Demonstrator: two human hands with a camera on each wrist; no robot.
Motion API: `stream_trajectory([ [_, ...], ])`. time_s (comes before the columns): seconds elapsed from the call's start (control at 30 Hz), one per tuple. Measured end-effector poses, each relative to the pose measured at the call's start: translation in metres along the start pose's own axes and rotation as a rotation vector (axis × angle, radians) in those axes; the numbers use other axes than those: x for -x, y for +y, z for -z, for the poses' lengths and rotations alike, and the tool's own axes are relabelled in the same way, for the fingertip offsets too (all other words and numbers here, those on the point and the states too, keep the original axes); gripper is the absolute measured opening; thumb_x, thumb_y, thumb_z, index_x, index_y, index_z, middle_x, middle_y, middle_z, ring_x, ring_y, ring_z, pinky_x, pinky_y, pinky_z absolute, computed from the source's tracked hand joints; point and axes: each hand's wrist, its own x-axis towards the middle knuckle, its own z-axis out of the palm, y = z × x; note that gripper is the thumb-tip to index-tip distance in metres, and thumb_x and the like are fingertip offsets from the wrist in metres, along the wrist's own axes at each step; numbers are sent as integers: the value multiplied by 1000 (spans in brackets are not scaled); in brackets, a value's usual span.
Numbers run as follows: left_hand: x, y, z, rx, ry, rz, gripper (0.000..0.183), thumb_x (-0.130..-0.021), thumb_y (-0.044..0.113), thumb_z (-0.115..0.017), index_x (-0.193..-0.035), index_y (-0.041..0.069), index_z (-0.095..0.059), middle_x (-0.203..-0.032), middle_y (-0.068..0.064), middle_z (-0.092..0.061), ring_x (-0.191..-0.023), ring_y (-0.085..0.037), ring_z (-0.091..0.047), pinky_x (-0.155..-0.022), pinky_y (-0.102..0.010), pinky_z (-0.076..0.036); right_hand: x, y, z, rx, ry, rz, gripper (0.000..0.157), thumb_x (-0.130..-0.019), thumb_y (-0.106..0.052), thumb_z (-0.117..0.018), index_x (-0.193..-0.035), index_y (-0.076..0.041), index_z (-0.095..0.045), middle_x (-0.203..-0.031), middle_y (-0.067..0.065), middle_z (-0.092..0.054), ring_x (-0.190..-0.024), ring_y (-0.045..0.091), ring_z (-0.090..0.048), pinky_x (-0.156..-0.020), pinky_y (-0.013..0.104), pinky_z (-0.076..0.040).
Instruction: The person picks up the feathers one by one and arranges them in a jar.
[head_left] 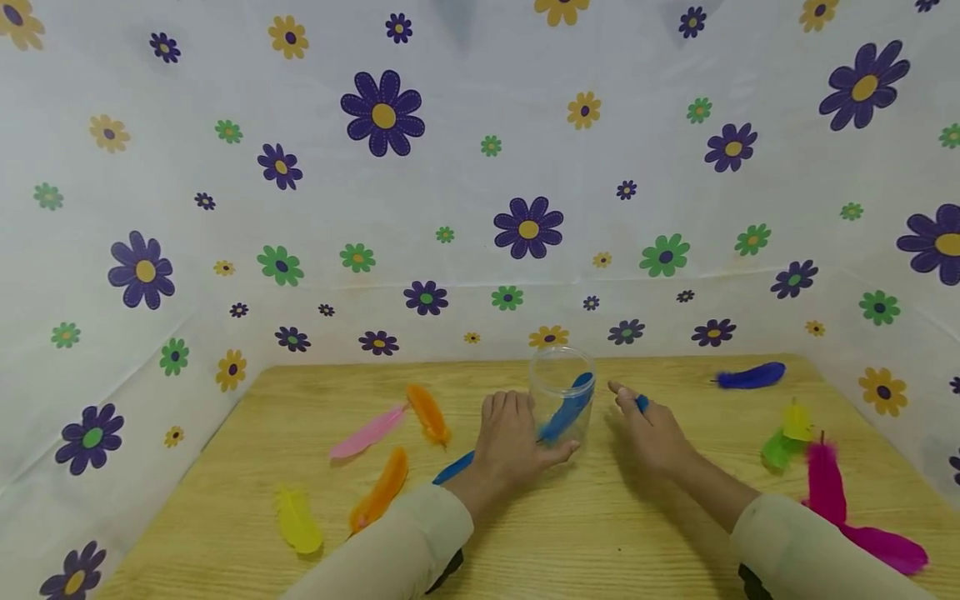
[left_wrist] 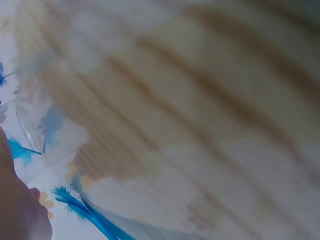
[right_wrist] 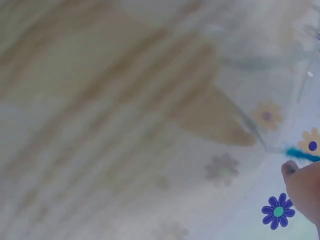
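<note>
A clear plastic cup (head_left: pixel 562 360) stands upright toward the back of the table, with a blue feather (head_left: pixel 567 410) leaning inside it. My left hand (head_left: pixel 508 437) holds the cup from its left side, the thumb across the front near the base. Just right of the cup, my right hand (head_left: pixel 656 433) pinches another blue feather (head_left: pixel 642 403), mostly hidden by the fingers. In the right wrist view the thumb (right_wrist: pixel 302 182) is beside a blue feather (right_wrist: pixel 302 155). Partly under my left wrist lies one more blue feather (head_left: pixel 453 468), also seen in the left wrist view.
On the left of the wooden table (head_left: pixel 570 533) lie a pink feather (head_left: pixel 367 432), orange feathers (head_left: pixel 429 414) and a yellow feather (head_left: pixel 297 522). Dark blue (head_left: pixel 750 376), green (head_left: pixel 780 451), yellow (head_left: pixel 797 421) and magenta feathers (head_left: pixel 827 483) are on the right. Flowered cloth (head_left: pixel 480 183) surrounds the table's back and sides.
</note>
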Motion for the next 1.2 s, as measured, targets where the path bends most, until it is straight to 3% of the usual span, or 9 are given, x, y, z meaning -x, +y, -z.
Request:
stream_trajectory([
  [0.27, -1, 0, 0, 7, 7, 2, 83, -81, 85, -47, -109, 6, -51, -96, -4, -50, -91, -20, -39, -87, -35, -30, -9, -9, 12, -355, -77, -145, 65, -110, -40, -15, -152, 8, -27, -159, 28, -26, -140, 46, -39, -114, 55, -31],
  [0.63, -3, 0, 1, 25, -4, 6, 82, -80, 84, -49, -109, 7, -50, -95, -4, -48, -90, -21, -38, -87, -36, -30, -17, -19, 23, -565, -82, -181, 70, -109, -45, -10, -155, 6, -20, -161, 26, -21, -144, 45, -32, -116, 51, -28],
  [0.77, -2, 1, 1, 2, -6, 3, 83, -80, 85, -48, -109, 7, -51, -95, -3, -49, -91, -20, -38, -87, -36, -30, -19, -25, 26, -625, -86, -193, 64, -110, -39, -10, -156, 5, -18, -163, 24, -19, -146, 43, -30, -118, 49, -26],
  [1.2, -1, 1, 3, 18, -13, 8, 83, -80, 84, -50, -111, 6, -52, -96, -4, -50, -92, -21, -40, -88, -36, -31, -28, -47, 40, -764, -31, -147, 62, -110, -37, -11, -157, 3, -16, -164, 22, -20, -147, 41, -30, -119, 47, -24],
])
